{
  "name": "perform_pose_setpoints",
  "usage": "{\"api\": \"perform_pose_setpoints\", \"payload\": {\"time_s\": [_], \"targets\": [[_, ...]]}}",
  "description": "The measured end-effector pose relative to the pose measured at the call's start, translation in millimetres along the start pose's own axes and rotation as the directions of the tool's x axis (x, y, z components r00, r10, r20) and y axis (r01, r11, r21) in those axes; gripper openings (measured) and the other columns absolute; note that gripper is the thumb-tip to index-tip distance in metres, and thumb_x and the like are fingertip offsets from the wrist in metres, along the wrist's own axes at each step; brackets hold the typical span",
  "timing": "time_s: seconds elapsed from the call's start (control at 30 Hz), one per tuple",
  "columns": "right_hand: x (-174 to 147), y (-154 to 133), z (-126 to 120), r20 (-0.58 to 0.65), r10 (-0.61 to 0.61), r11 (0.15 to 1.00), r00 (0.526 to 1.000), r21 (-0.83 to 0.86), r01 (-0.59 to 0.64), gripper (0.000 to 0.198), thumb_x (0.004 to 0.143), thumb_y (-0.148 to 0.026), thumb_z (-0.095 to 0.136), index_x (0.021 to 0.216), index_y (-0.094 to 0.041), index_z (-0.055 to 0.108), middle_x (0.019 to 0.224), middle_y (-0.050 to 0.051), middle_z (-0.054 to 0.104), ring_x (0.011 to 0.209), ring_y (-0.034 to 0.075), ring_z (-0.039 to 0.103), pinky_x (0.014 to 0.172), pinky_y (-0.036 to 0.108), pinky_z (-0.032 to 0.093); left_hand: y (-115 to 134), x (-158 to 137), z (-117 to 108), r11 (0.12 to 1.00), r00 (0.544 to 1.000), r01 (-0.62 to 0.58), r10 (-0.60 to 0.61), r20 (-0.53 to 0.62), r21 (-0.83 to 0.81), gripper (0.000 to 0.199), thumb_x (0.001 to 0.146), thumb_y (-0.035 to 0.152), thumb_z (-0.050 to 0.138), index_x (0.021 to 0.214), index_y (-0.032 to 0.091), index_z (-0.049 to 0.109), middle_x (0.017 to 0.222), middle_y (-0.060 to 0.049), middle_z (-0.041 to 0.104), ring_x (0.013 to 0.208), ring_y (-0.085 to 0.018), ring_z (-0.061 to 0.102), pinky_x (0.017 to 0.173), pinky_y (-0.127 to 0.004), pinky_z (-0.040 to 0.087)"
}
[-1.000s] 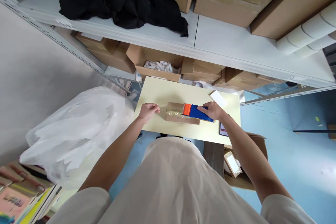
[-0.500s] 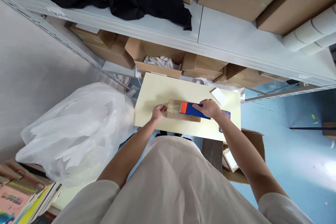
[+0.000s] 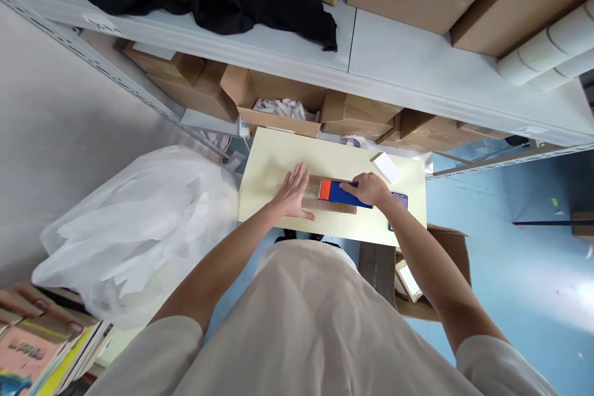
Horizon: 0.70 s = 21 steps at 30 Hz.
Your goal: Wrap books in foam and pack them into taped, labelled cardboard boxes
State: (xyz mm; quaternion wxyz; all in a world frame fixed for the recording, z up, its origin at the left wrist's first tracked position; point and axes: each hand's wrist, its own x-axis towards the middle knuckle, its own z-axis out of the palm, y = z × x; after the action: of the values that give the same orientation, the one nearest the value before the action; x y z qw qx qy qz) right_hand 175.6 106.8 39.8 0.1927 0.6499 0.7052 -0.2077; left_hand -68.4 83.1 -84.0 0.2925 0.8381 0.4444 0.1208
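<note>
A small brown cardboard box (image 3: pixel 312 204) with shiny clear tape over its top lies on the pale yellow table (image 3: pixel 260 161). Spread fingers and a stretched thumb show on my left hand (image 3: pixel 291 195), which rests open against the box's left end and partly covers it. My right hand (image 3: pixel 369 189) is closed around a flat blue tape dispenser (image 3: pixel 344 193). The dispenser's orange front end points left over the top of the box. From this angle I cannot tell whether it touches the cardboard.
A white box (image 3: pixel 387 167) and a phone (image 3: pixel 400 200) lie toward the table's right side. Shelving (image 3: pixel 278 52) with cartons stands behind the table. A large translucent bag (image 3: pixel 143 223) bulges at the left. An open carton (image 3: pixel 448 253) stands at lower right.
My left hand has opened from a pinch at the box's left edge and now lies spread against that end. The right hand and the tape dispenser have hardly moved.
</note>
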Motion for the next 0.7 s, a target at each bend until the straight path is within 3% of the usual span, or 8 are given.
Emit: {"api": "perform_pose_setpoints", "payload": {"time_s": [0.07,0.13,0.4,0.57,0.7], "targets": [[0,1,0,0.001,-0.004,1.0,1.0,-0.005,0.004,0.073,0.081,-0.075,0.027,0.086,-0.017,0.07,0.087,0.014,0.07,0.084,0.025,0.064,0.069,0.03,0.043,14,12,-6,0.985,0.995,-0.04,0.025,0.093,0.169,0.141,0.044,0.065,0.074,0.147,0.005,-0.001,0.154,-0.024,0.001,0.141,-0.039,-0.002,0.112,-0.053,0.002],[0,2,1,-0.002,-0.01,1.0,1.0,-0.004,0.01,0.074,0.081,-0.075,0.027,0.087,-0.017,0.071,0.088,0.014,0.07,0.085,0.026,0.064,0.07,0.03,0.043,22,20,-5,0.966,0.992,-0.02,-0.014,0.128,0.258,0.132,0.051,0.058,0.073,0.147,0.005,-0.001,0.153,-0.024,0.011,0.141,-0.037,0.006,0.113,-0.052,0.005],[0,20,2,0.039,-0.047,0.998,0.998,0.042,0.045,0.07,0.083,-0.072,0.028,0.088,-0.017,0.07,0.087,0.013,0.07,0.083,0.025,0.064,0.07,0.03,0.043,23,19,-1,0.947,0.992,0.012,-0.051,0.112,0.321,0.121,0.057,0.047,0.072,0.147,0.007,0.001,0.146,-0.022,0.03,0.134,-0.036,0.024,0.112,-0.054,0.004],[-1,88,5,0.099,-0.07,0.997,0.993,0.047,0.066,0.062,0.084,-0.068,0.032,0.069,-0.018,0.066,0.075,0.009,0.068,0.076,0.022,0.063,0.064,0.028,0.041,24,20,0,0.954,0.994,0.024,-0.055,0.098,0.297,0.119,0.056,0.044,0.074,0.148,0.011,0.006,0.145,-0.021,0.031,0.133,-0.038,0.026,0.111,-0.056,-0.004],[0,146,23,0.125,-0.063,0.99,0.99,0.131,0.046,0.055,0.084,-0.064,0.036,0.059,-0.021,0.058,0.059,0.003,0.06,0.061,0.018,0.058,0.057,0.026,0.04,25,22,-1,0.953,0.991,0.037,-0.074,0.113,0.302,0.116,0.056,0.042,0.075,0.148,0.013,0.01,0.144,-0.02,0.031,0.132,-0.04,0.026,0.111,-0.056,-0.007]]}}
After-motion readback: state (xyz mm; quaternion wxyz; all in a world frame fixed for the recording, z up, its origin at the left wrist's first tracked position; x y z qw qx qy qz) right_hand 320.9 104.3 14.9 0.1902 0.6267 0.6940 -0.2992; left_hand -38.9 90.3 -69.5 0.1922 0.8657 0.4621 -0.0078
